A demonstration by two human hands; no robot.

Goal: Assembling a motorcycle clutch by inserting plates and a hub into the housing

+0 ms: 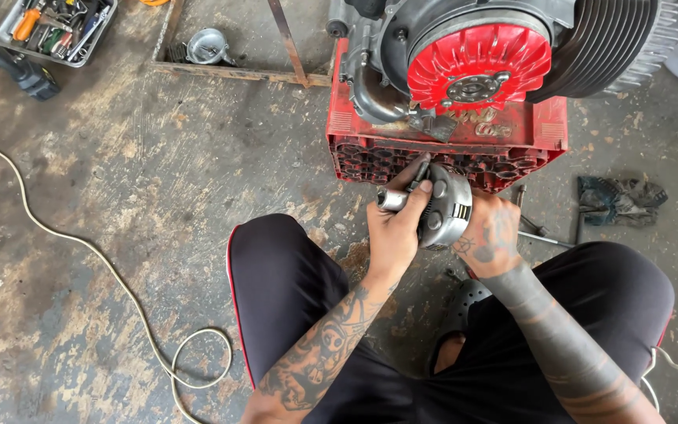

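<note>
A round grey metal drum-shaped part (446,206) with a short shaft sticking out to the left is held between both hands above my crossed legs. My left hand (395,229) wraps the shaft side, fingers curled over the top. My right hand (490,234) cups the drum from the right. Just beyond stands an engine with a red finned fan wheel (478,64), resting on a red plastic crate (445,149).
A grey rag (617,199) and metal tools (537,232) lie on the concrete floor at the right. A white cord (80,243) snakes across the left floor. A tray of hand tools (56,27) and a power tool (9,63) sit top left.
</note>
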